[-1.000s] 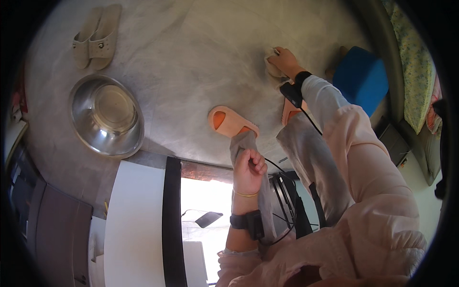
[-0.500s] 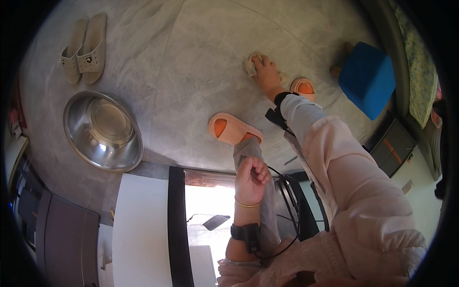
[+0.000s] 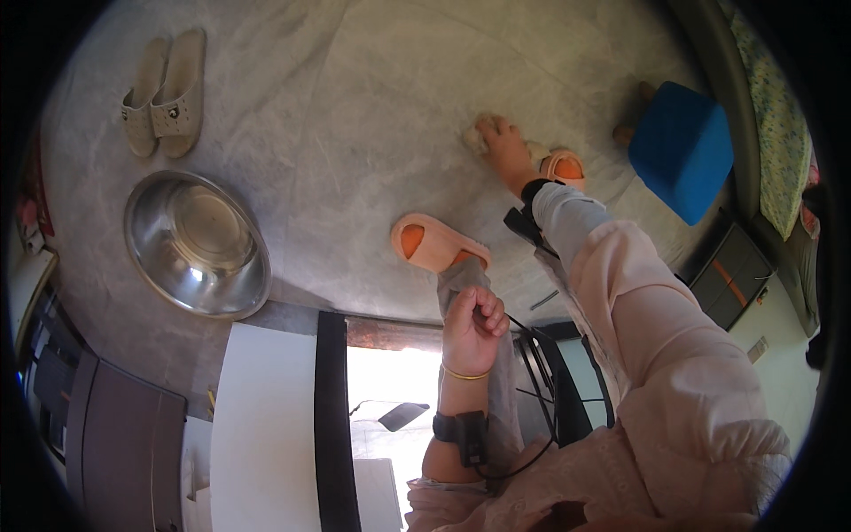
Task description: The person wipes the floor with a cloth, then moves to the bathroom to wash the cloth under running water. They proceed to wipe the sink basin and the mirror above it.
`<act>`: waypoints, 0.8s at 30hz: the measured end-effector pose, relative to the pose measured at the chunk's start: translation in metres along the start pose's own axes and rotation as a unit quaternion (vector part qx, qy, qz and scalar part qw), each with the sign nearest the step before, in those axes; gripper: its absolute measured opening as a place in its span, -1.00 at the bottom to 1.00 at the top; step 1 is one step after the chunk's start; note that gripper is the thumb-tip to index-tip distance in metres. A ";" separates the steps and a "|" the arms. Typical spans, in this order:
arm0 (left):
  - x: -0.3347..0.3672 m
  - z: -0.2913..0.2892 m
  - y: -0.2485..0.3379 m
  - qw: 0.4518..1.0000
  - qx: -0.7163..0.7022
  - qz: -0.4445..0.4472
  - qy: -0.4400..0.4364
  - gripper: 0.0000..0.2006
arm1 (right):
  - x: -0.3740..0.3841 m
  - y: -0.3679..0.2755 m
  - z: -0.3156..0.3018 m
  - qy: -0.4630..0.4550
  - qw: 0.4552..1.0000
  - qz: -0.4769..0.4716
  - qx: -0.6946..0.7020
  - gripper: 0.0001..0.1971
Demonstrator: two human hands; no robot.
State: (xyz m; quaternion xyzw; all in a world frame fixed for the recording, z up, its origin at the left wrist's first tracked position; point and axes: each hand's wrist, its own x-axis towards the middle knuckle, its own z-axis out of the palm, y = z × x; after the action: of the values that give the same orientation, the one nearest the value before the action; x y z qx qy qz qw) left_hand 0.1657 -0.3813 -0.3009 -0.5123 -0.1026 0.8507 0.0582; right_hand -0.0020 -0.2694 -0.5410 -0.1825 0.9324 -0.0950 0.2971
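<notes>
My right hand reaches down to the floor and presses on a pale, crumpled cloth. The fingers are curled over the cloth, and part of it sticks out beside the hand near the right slipper. My left hand is raised with its fingers curled into a loose fist, and nothing shows in it. On my feet are pink slippers: one lies beyond my left hand, and the other is just right of my right hand.
A shiny metal basin stands on the floor at left, with a pair of beige slippers beyond it. A blue stool is at right. White-and-dark furniture rises at lower left. A black cable hangs near my left arm.
My right hand has slid a little to the right and nearer, with the cloth under it. My left hand stays in its fist. The view has shifted slightly.
</notes>
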 end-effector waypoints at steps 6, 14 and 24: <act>0.004 -0.006 0.001 1.000 0.005 0.007 0.025 -0.79 | -0.044 0.012 0.004 -0.175 0.979 -0.057 -0.085 -0.78; 0.005 -0.008 -0.002 1.000 -0.003 -0.003 0.003 -0.78 | -0.023 0.040 -0.030 -0.097 0.986 0.103 0.087 -0.64; 0.002 -0.012 0.018 0.998 0.002 0.052 0.019 -0.79 | -0.020 -0.016 0.034 -0.058 0.993 -0.092 -0.044 -0.66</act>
State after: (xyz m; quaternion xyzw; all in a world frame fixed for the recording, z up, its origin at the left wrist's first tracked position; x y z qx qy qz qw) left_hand 0.1754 -0.3972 -0.3120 -0.5332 -0.0729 0.8427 0.0171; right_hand 0.0375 -0.2785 -0.5530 -0.2859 0.8959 -0.0698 0.3327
